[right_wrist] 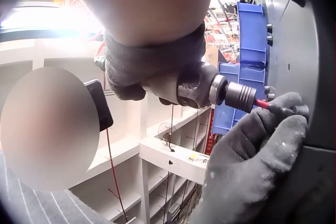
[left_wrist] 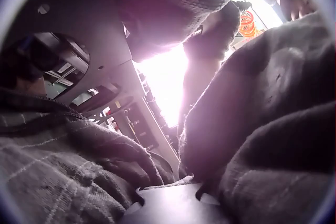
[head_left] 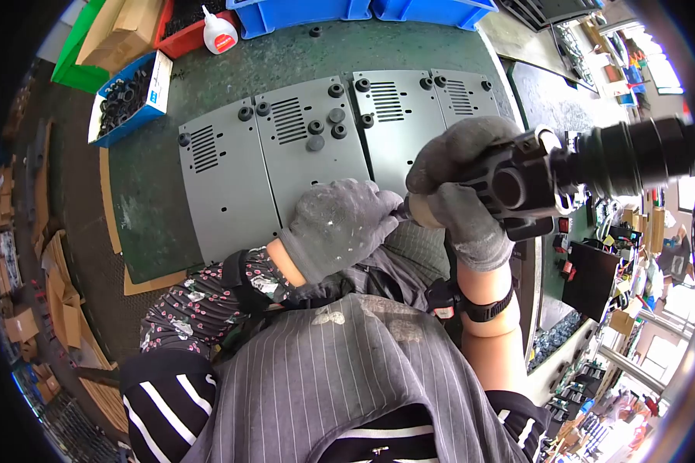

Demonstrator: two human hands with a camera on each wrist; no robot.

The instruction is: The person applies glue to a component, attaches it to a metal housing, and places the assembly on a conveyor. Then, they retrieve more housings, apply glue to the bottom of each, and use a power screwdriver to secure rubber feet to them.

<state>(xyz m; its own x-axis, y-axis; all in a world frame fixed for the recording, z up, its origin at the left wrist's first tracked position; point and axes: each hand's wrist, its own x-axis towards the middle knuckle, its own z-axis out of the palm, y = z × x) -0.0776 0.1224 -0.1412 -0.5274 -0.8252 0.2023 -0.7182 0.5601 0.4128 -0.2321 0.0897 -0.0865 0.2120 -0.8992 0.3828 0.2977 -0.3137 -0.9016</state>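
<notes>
My right hand (head_left: 471, 193), in a grey work glove, grips a dark power screwdriver (head_left: 521, 181). In the right wrist view the screwdriver's ridged chuck (right_wrist: 241, 96) carries a red-banded bit (right_wrist: 262, 104) pointing at a grey panel (right_wrist: 286, 40). My gloved left hand (head_left: 340, 228) is low over the panels, thumb and fingers pinching a small dark rubber foot (right_wrist: 302, 110) at the bit's tip, close to the panel face. Slotted grey metal panels (head_left: 224, 193) lie side by side, with black rubber feet (head_left: 336, 90) near their far corners. Fabric and glove fill much of the left wrist view.
A blue-and-white box (head_left: 135, 100) of black parts stands at the back left, near a red bin (head_left: 181, 38) and a white squeeze bottle (head_left: 219, 32). Blue bins (head_left: 301, 15) line the back of the green bench (head_left: 147, 239). Loose round pieces (head_left: 315, 143) lie on one panel.
</notes>
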